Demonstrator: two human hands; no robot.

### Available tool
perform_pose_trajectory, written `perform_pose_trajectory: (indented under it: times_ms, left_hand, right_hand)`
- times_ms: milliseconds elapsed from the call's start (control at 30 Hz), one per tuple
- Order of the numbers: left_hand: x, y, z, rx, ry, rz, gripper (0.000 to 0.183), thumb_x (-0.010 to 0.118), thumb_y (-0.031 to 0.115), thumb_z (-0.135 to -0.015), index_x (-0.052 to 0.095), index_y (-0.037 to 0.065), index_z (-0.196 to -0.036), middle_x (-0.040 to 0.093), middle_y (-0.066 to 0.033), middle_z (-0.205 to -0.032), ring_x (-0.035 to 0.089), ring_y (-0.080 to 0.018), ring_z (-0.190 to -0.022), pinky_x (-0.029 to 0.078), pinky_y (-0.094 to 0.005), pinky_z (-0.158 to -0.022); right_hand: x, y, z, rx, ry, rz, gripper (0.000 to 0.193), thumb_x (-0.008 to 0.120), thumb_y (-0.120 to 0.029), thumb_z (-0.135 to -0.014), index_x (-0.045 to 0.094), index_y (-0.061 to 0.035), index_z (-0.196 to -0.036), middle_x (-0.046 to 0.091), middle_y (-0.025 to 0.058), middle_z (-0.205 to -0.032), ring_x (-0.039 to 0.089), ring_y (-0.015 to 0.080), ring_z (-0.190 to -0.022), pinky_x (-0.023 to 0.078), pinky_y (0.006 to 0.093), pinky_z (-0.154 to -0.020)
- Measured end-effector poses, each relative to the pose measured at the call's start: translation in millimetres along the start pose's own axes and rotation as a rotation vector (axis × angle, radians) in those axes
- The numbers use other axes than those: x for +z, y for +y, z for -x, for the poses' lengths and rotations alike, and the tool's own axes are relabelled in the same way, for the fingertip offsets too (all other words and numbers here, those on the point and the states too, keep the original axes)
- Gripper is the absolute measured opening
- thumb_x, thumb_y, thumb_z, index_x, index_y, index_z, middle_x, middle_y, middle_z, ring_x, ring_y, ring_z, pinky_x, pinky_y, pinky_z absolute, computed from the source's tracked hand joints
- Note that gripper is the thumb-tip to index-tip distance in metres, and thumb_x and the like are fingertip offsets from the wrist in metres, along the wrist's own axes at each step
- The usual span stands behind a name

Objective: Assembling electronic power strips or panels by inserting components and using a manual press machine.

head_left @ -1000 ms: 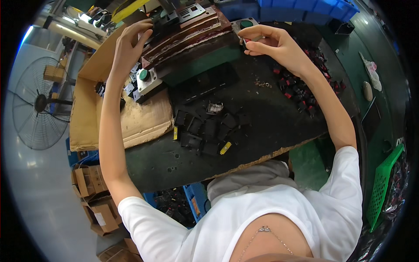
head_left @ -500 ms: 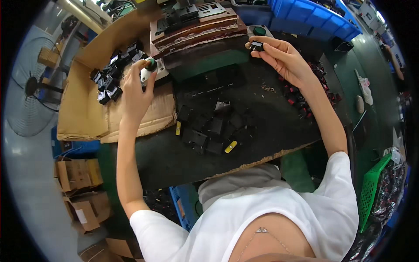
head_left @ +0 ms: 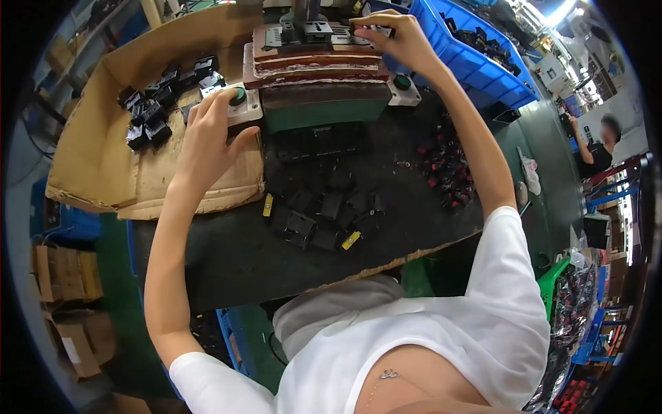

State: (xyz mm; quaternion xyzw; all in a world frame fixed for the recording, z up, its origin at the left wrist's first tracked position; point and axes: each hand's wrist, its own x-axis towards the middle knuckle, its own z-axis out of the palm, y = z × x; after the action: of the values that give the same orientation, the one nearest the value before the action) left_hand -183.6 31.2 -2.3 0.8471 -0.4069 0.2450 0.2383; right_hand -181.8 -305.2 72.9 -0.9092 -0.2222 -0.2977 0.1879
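My left hand (head_left: 204, 140) is open, thumb apart, its fingertips at the green button (head_left: 238, 96) on a pale control box. My right hand (head_left: 405, 43) reaches to the fixture plate (head_left: 336, 38) on top of the press base. Its finger and thumb are pinched together at the plate's right end; what lies between them is too small to make out. Above the plate's middle stands the grey press head (head_left: 306, 12). A second green button (head_left: 402, 82) sits on the right, below my right forearm.
Black housings lie in an open cardboard box (head_left: 77, 172) at left. More black housings (head_left: 301, 225) and a yellow piece (head_left: 351, 240) lie near me. Small red-and-black parts (head_left: 448, 165) are heaped at right. A blue bin (head_left: 476, 65) stands far right. Another person (head_left: 598, 153) is beyond.
My right hand has moved left and away from me, from above the right button to the fixture plate, and its small black part no longer shows plainly. My left hand stays by its button.
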Motion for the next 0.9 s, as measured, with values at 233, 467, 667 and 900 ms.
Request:
perform_pose_trajectory:
  times_ms: [233, 467, 667, 900]
  left_hand:
    - [-1.3, -1.6, 1.7, -0.056, -0.026, -0.004, 0.053, 0.07, 0.023, -0.075, 0.044, 0.001, -0.116, 0.052, -0.0194, -0.115, 0.046, -0.038, -0.109, 0.038, -0.0414, -0.093]
    - [2.3, -5.2, 2.5, -0.03, -0.015, -0.016, 0.052, 0.069, 0.024, -0.076, 0.044, 0.001, -0.116, 0.051, -0.0185, -0.116, 0.045, -0.0373, -0.11, 0.038, -0.0409, -0.093]
    - [3.2, -5.5, 2.4, -0.009, -0.001, -0.021, 0.051, 0.069, 0.024, -0.076, 0.045, 0.002, -0.115, 0.052, -0.0177, -0.115, 0.045, -0.0361, -0.109, 0.037, -0.0406, -0.093]
    - [0.7, -5.9, 3.1, -0.07, -0.049, -0.022, 0.049, 0.067, 0.026, -0.078, 0.045, 0.007, -0.118, 0.054, -0.0141, -0.115, 0.047, -0.0339, -0.11, 0.035, -0.0403, -0.094]
  right_hand:
    - [13.5, 23.3, -3.0, -0.083, 0.006, -0.023, 0.021, 0.068, -0.02, -0.078, 0.069, -0.0068, -0.095, 0.068, 0.0093, -0.089, 0.064, 0.0178, -0.081, 0.049, 0.029, -0.071]
    - [14.3, 22.2, -1.2, -0.022, -0.063, -0.127, 0.021, 0.065, -0.014, -0.081, 0.066, -0.0027, -0.099, 0.067, 0.008, -0.094, 0.063, 0.0133, -0.087, 0.047, 0.0258, -0.079]
    - [0.2, -0.1, -4.4, -0.024, -0.125, 0.026, 0.022, 0.062, -0.018, -0.084, 0.064, -0.004, -0.101, 0.067, 0.0082, -0.093, 0.062, 0.0127, -0.087, 0.046, 0.0264, -0.081]
    - [-56.2, -38.3, -0.1, 0.287, -0.063, 0.438, 0.017, 0.062, -0.017, -0.084, 0.068, -0.0052, -0.095, 0.064, 0.0049, -0.067, 0.054, 0.0104, -0.054, 0.046, 0.0268, -0.054]
